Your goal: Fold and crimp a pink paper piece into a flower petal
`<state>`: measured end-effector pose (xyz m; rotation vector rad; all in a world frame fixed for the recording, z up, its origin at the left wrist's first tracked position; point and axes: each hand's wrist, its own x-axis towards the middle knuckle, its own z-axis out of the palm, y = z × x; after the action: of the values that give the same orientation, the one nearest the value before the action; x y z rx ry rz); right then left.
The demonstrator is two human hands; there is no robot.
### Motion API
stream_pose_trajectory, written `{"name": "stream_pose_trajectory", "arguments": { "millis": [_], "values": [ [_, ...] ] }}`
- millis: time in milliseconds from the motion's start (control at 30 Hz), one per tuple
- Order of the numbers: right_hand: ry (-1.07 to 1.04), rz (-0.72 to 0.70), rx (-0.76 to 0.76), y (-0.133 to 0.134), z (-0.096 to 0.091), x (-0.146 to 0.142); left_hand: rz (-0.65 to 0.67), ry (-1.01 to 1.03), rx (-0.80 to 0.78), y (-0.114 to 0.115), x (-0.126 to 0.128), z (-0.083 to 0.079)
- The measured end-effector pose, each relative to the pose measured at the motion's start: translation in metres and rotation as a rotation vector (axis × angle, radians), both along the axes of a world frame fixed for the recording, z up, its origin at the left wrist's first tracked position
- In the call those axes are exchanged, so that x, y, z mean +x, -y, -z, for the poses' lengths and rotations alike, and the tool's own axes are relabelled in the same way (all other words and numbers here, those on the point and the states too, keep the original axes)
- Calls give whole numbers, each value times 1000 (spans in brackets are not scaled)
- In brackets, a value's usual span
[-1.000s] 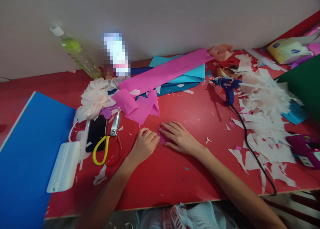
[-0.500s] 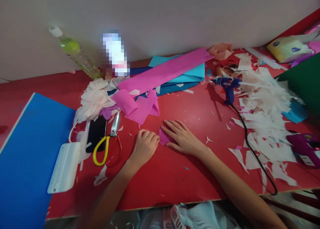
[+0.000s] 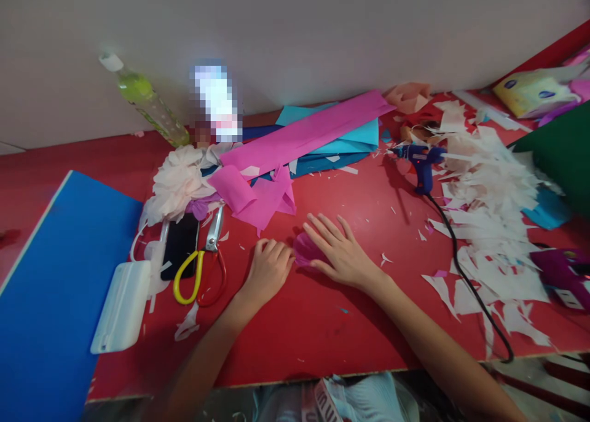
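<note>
A small crumpled magenta piece of crepe paper (image 3: 304, 248) lies on the red table (image 3: 322, 324) between my two hands. My left hand (image 3: 270, 268) is curled into a loose fist, its knuckles against the paper's left edge. My right hand (image 3: 338, 250) lies flat with the fingers stretched out and slightly raised, its thumb side resting on the paper's right part. Part of the paper is hidden under that hand.
Yellow-and-red scissors (image 3: 203, 268), a black phone (image 3: 180, 245) and a white case (image 3: 122, 308) lie left of my hands. Pink and blue paper sheets (image 3: 313, 133) are behind. A blue glue gun (image 3: 421, 161) with its black cord, white paper scraps (image 3: 488, 207), a blue board (image 3: 50, 299).
My right hand's fingers have lifted and straightened over the magenta paper, showing more of it. My left hand has stayed a fist beside it.
</note>
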<state>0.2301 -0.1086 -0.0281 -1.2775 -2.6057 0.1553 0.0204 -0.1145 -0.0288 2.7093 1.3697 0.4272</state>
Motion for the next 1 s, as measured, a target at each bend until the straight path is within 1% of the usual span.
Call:
{"name": "stream_pose_trajectory", "arguments": {
  "millis": [67,133,300,433,500,533,600,633,700,767,833,867,1000],
  "values": [
    [4,-51,-4,1,-1,-5,4,-7,8,0,0,0],
    [15,-67,-15,2,2,-8,6,-10,9,0,0,-1],
    [31,8,-11,-1,10,0,1,14,5,0,0,-1],
    [29,49,-15,-5,12,9,5,24,-3,0,-1,2],
    [-13,65,-42,-6,12,10,5,25,3,0,-1,3],
    [-66,76,-67,-6,12,10,6,25,12,0,-1,4],
    [-252,107,-155,-5,11,8,8,49,47,-1,-1,3],
    [-374,122,-225,-4,11,7,6,76,70,-1,-2,2],
    [-622,151,-399,-1,11,3,-5,150,123,-1,-2,-1],
    [-796,175,-579,2,12,-1,-31,223,174,0,-1,-4],
    [-858,182,-704,4,13,-5,-48,269,211,2,0,-6],
    [-853,181,-733,4,14,-8,-56,284,222,3,1,-7],
    [-821,173,-739,5,13,-16,-77,299,235,5,3,-6]
  ]
}}
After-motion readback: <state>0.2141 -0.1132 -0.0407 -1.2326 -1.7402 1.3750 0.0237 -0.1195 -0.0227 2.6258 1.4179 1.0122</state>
